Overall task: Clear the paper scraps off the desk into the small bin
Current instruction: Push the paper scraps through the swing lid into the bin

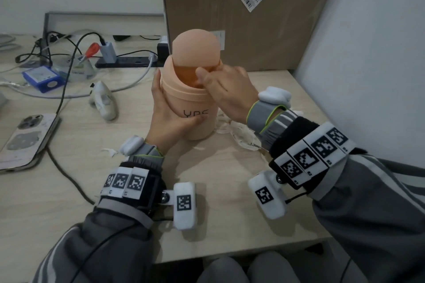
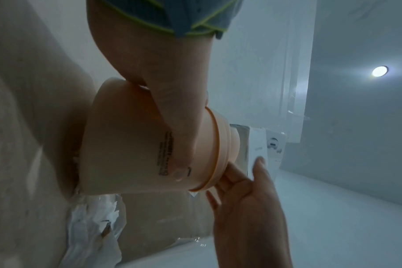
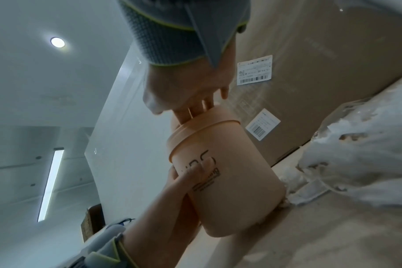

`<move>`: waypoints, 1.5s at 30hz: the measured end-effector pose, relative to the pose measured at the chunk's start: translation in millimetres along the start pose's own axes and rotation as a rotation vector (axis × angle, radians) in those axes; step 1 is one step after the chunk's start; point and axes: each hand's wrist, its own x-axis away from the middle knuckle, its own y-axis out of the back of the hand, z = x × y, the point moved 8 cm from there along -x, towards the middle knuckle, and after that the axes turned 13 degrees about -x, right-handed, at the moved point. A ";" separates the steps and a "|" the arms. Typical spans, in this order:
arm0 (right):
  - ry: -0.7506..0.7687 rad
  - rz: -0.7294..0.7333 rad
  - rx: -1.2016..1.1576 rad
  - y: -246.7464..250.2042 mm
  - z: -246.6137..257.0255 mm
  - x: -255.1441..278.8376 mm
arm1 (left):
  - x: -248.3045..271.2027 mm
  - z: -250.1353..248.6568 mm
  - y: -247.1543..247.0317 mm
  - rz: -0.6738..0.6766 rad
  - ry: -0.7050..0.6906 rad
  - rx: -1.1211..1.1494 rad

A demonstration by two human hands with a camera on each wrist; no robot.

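A small peach bin (image 1: 181, 101) with a domed swing lid (image 1: 195, 50) stands upright mid-desk. My left hand (image 1: 170, 117) grips its body, thumb across the printed letters. My right hand (image 1: 227, 92) is at the bin's mouth, straight fingers pushed in under the tilted lid; whether they hold anything is hidden. Crumpled white paper scraps (image 1: 239, 135) lie by the bin's base on the right, under my right wrist. A small scrap (image 1: 109, 151) lies near my left wrist. The right wrist view shows the bin (image 3: 232, 190) and scraps (image 3: 355, 159); the left wrist view shows the bin (image 2: 126, 145).
A large cardboard box (image 1: 253, 14) stands right behind the bin, and a white panel (image 1: 368, 53) walls the right side. To the left lie a phone (image 1: 25, 135), a white handheld device (image 1: 104, 101), a blue box (image 1: 43, 78), a power strip (image 1: 126, 62) and cables.
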 end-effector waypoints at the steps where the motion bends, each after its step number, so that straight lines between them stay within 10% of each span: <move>1: 0.017 -0.100 -0.087 12.6 1.6 3.0 | -0.7 -1.8 1.6 0.003 0.005 0.006; 8: 0.007 -0.462 -0.290 42.4 -9.9 34.7 | 2.4 -27.4 48.9 -0.023 0.000 -0.049; 17: -0.034 0.622 0.168 -129.6 40.0 46.7 | 32.0 -11.8 158.3 -0.232 0.095 -0.057; 27: -0.025 0.986 0.286 -230.2 74.9 39.2 | 44.4 -1.9 186.4 -0.284 0.107 -0.070; 40: -0.335 0.705 0.333 -88.6 -51.1 69.8 | 28.4 -8.5 119.6 -0.181 0.114 0.018; 45: -0.443 0.221 -0.150 -15.2 -77.5 72.5 | 18.3 -13.5 77.4 -0.141 0.118 0.062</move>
